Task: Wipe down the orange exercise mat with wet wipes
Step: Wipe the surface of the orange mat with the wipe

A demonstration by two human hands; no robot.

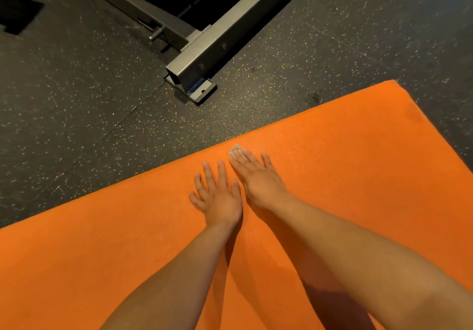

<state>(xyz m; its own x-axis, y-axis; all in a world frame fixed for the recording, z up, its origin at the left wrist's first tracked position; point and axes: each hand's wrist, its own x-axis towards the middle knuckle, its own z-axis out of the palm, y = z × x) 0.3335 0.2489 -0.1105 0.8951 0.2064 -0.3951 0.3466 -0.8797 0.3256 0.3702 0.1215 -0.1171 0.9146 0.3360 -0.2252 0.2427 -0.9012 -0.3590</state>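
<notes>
Grey metal frame foot on dark speckled rubber floor; black interior behind.
</notes>
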